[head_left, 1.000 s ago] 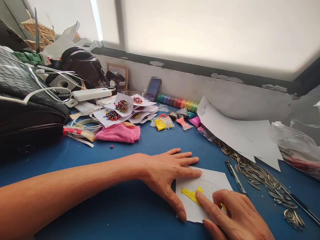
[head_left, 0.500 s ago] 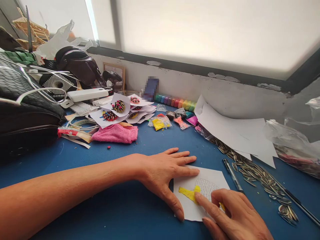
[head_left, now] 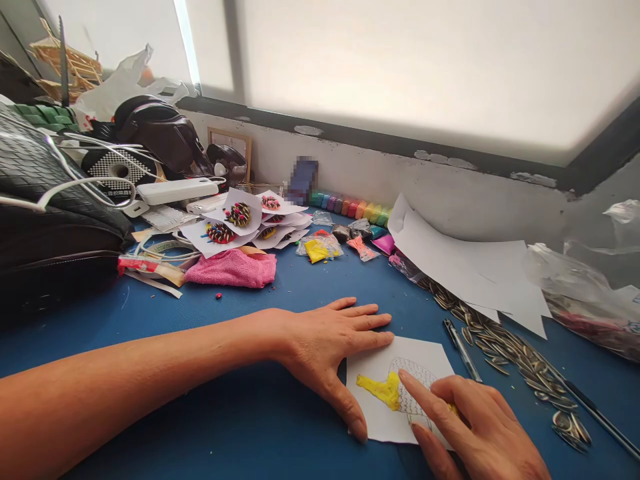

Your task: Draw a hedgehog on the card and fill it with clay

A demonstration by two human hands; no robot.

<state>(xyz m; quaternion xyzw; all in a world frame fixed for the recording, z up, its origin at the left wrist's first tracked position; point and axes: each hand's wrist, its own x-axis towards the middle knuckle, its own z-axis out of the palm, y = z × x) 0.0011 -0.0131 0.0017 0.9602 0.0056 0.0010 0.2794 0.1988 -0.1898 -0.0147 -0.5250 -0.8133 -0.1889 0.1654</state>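
My left hand [head_left: 333, 347] lies flat with fingers spread, its thumb and index finger on the left side of a white paper sheet [head_left: 363, 423]. The sheet bears a drawn outline [head_left: 415, 383] filled with wavy lines. Yellow modelling clay [head_left: 383, 390] is spread flat over the narrow left part of the drawing. My right hand [head_left: 475, 420] is over the sheet's right side, index finger stretched out with its tip at the clay's upper right edge. Its other fingers are curled, and a bit of yellow clay shows between them, mostly hidden.
To the right lie a pen [head_left: 463, 350], scattered sunflower seeds [head_left: 520, 367] and white sheets [head_left: 465, 260]. Clay packets [head_left: 320, 248], a pink cloth [head_left: 231, 268] and decorated papers [head_left: 235, 217] are farther back. A black bag [head_left: 55, 227] stands at left.
My right index finger has moved up and slightly right on the sheet. The yellow clay now spreads farther down along the drawing's left part. My left hand has stayed put.
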